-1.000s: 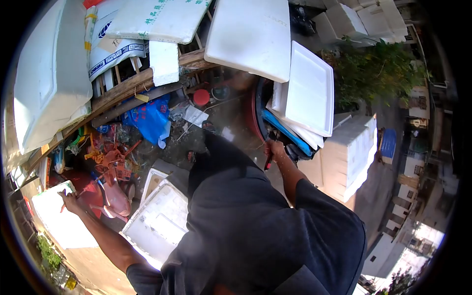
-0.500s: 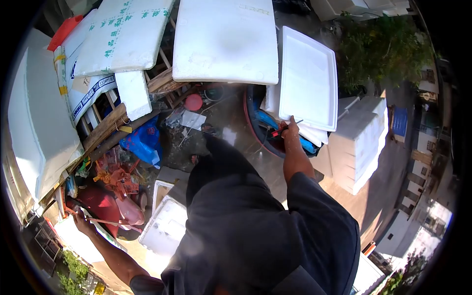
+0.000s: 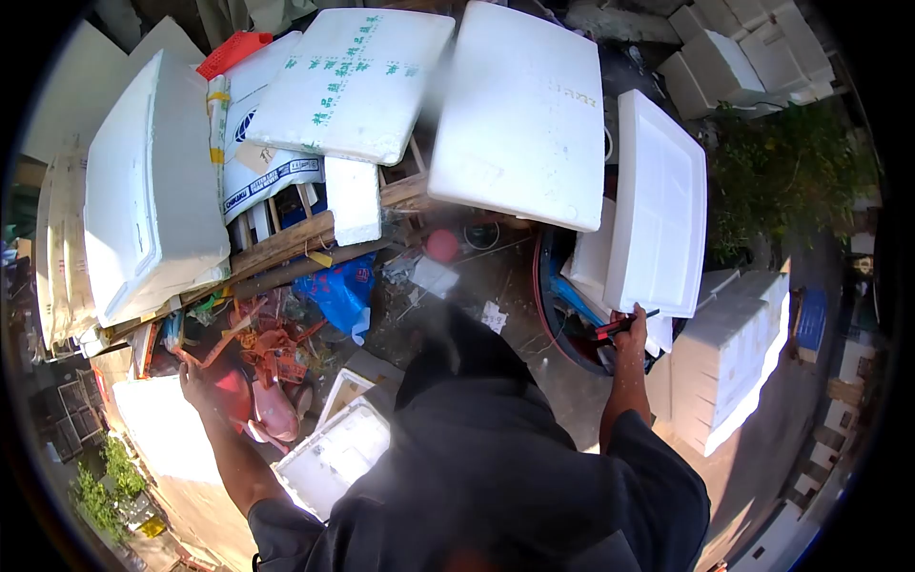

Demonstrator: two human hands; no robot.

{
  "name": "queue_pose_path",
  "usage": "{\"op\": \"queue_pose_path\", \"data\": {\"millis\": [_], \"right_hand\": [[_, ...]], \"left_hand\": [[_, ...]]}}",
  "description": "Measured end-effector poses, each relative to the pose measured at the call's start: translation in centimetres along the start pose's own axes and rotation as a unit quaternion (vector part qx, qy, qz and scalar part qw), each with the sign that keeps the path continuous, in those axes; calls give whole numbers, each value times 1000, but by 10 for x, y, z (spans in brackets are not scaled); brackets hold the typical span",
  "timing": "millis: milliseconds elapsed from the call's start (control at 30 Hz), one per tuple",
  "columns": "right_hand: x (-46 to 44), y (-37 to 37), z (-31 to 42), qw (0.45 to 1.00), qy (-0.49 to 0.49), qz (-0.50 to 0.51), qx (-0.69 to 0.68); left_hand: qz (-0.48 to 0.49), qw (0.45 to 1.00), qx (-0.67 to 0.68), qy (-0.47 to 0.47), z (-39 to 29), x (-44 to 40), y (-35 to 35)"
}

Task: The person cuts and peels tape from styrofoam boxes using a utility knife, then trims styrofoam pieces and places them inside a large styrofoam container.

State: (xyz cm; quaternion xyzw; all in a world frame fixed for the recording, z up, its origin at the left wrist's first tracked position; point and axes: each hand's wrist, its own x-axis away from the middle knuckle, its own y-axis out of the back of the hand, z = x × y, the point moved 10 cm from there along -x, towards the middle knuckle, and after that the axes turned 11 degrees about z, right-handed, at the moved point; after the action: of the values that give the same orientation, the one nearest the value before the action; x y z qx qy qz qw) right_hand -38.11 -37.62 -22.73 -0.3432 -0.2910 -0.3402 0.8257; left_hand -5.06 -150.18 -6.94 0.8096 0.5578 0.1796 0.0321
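Note:
At the lower left, my left hand [image 3: 197,389] has its fingers closed at a flat orange-pink strap [image 3: 221,345], beside a pile of tangled orange netting and a red bag-like bundle. My right hand [image 3: 627,332] grips a slim red-and-black tool [image 3: 610,330] whose exact kind I cannot make out. Its fingertips are at the lower edge of a white foam lid [image 3: 658,214], which leans with its hollow side showing. Under that lid stands a round dark tub [image 3: 545,305] with blue plastic and white foam inside.
Large foam boards [image 3: 519,114] lie across a wooden frame [image 3: 286,243] ahead. A blue plastic bag [image 3: 338,291] hangs below it. An open foam box [image 3: 345,448] sits by my legs. Stacked foam boxes [image 3: 720,357] stand at the right.
The whole view has shifted, so the scene sits further right and lower. My left hand has risen with the strap, which now slants upward. My right hand remains at the lid with the tool.

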Motion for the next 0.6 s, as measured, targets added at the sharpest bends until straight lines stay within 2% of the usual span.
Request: {"op": "queue_pose_path", "data": {"millis": [33,100,133,233,300,333,433,567,600], "right_hand": [[15,-9,4,1000,10,7,6],[34,-28,11,997,35,68,13],[45,-40,12,994,41,88,40],[74,-72,18,985,39,132,101],[97,-95,12,978,24,156,139],[94,-96,7,975,28,161,153],[86,-100,-16,964,25,194,182],[116,-141,-52,949,-3,253,189],[120,-149,-64,945,-16,266,189]], "left_hand": [[-12,999,27,-22,5,-2,4],[106,994,31,20,2,-4,-11],[8,999,47,10,5,-3,-5],[-22,991,121,-50,-8,6,-7],[180,963,197,-42,34,-41,8],[156,968,193,-41,30,-36,8],[-12,981,191,2,6,-8,5],[-53,988,145,-29,-50,41,-10],[-47,988,141,-35,-44,32,-1]]}}
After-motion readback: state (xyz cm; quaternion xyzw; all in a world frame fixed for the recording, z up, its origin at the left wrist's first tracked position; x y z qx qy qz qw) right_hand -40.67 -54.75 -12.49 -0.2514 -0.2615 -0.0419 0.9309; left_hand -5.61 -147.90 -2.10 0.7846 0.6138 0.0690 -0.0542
